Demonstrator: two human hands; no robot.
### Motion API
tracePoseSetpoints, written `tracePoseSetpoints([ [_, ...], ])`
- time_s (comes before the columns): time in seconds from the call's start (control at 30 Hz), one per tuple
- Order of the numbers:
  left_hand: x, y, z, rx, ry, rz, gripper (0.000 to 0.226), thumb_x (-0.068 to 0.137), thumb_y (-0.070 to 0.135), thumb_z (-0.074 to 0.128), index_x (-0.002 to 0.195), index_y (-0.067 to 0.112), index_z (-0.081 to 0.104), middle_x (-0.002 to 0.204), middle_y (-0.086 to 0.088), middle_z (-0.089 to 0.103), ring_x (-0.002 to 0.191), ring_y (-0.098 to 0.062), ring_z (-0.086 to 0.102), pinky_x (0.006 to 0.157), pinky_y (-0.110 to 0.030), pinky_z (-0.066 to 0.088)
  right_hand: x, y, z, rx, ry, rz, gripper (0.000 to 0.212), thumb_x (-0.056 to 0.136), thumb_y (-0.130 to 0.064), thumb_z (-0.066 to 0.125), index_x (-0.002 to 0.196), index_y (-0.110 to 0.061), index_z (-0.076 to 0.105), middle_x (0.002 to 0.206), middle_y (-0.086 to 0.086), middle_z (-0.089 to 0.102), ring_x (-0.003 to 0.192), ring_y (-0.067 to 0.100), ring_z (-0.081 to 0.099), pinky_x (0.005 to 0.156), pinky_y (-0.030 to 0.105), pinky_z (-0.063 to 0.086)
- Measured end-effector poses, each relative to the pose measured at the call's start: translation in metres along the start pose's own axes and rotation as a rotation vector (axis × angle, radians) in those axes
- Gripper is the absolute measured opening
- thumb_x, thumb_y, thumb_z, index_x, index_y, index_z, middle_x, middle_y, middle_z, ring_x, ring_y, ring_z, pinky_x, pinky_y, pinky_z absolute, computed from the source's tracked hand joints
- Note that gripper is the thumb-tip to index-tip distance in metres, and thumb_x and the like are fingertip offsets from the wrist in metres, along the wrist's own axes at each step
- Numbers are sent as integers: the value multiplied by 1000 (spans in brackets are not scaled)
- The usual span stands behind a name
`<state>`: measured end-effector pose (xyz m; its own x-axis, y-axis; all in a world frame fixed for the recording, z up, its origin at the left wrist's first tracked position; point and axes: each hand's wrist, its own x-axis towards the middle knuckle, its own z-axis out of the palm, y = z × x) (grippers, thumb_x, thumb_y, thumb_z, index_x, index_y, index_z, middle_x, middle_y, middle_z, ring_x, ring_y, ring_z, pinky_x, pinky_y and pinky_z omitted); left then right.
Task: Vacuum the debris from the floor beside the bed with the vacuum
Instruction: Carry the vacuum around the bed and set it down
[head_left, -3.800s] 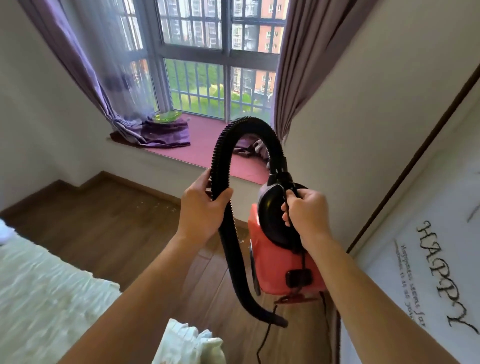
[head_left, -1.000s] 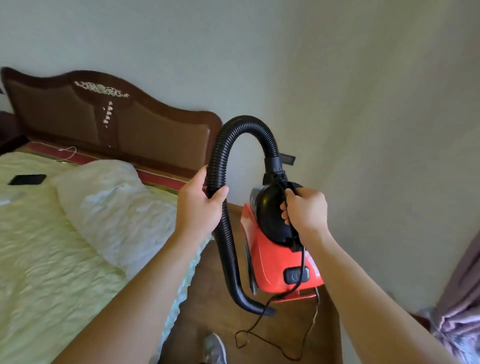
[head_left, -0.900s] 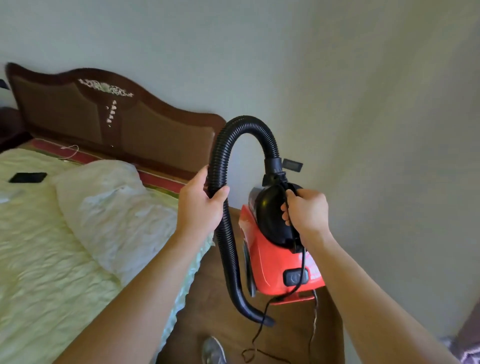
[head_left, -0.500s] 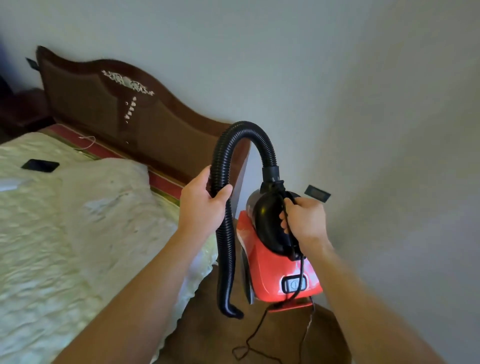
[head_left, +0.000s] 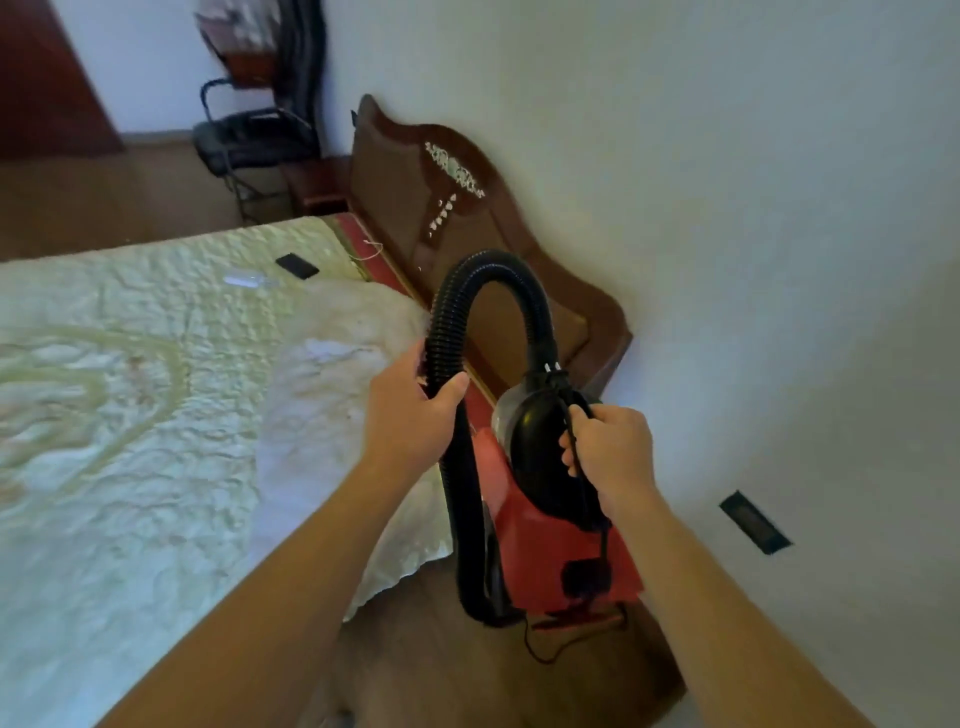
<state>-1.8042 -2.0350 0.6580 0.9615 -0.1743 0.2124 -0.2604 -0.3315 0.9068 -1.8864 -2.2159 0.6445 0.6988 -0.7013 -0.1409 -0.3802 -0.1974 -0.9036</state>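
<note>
Two grips engaged: left grip (head_left: 410, 421) curled round black hose (head_left: 530, 291), right grip (head_left: 613, 452) clamped on red vacuum (head_left: 540, 545) handle and cord. Bed (head_left: 130, 415) at 9 o'clock; floor (head_left: 441, 670) at 6.

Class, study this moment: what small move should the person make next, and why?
Probably set the red vacuum down on the wooden floor between bed and wall. The right hand grips its black top, the left hand grips the hose, and the cord dangles loose beneath, so neither hand is free to reach the wall socket nearby.
</note>
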Motion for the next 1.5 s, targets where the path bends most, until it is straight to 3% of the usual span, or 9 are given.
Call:
tracePoseSetpoints([
  [0.17,-31,3,6,49,173,-90,26,93,26,71,117,31,63,85,21,63,64,-1,64,62,-22,52,21,9,-9,-83,-208,-73,36,98,-17,57,67,-6,69,56,7,64,46,18,59,47,32,50],
  [0.43,-91,-13,-7,15,337,-259,24,94,23,67,108,38,55,88,14,64,63,-8,65,56,-16,52,17,23,11,-184,-427,-162,34,97,-16,58,66,-3,67,54,8,63,43,18,58,43,29,48],
  [0.63,-129,-43,-13,-51,416,-363,14,94,19,66,108,22,63,85,2,67,62,-15,64,54,-14,50,-2,46,34,-258,-533,-198,35,97,-15,58,64,-2,64,53,8,62,41,18,57,41,30,48],
  [0.9,-179,-81,-17,-56,445,-483,15,95,17,64,110,20,63,87,7,65,62,1,63,53,-7,45,-25,80,54,-379,-643,-229,34,95,-14,58,64,-2,65,52,6,62,39,19,57,42,33,49],
  [1.1,-199,-111,-3,-69,475,-621,12,96,25,64,107,22,64,91,4,68,68,-1,66,58,-16,48,-16,105,75,-484,-762,-276,34,95,-15,57,66,2,63,53,10,62,39,18,58,45,40,51],
  [1.23,-194,-130,20,-43,511,-711,7,96,24,64,97,18,63,82,1,68,62,1,63,52,-8,42,12,125,96,-522,-839,-247,32,95,-16,57,69,3,62,56,16,62,41,21,58,44,43,51],
  [1.5,-180,-179,81,-7,623,-896,9,96,23,64,94,14,64,81,2,68,65,6,62,52,-6,43,77,184,137,-683,-1036,-329,33,91,-25,59,62,-7,60,62,18,65,59,40,64,54,54,55],
])
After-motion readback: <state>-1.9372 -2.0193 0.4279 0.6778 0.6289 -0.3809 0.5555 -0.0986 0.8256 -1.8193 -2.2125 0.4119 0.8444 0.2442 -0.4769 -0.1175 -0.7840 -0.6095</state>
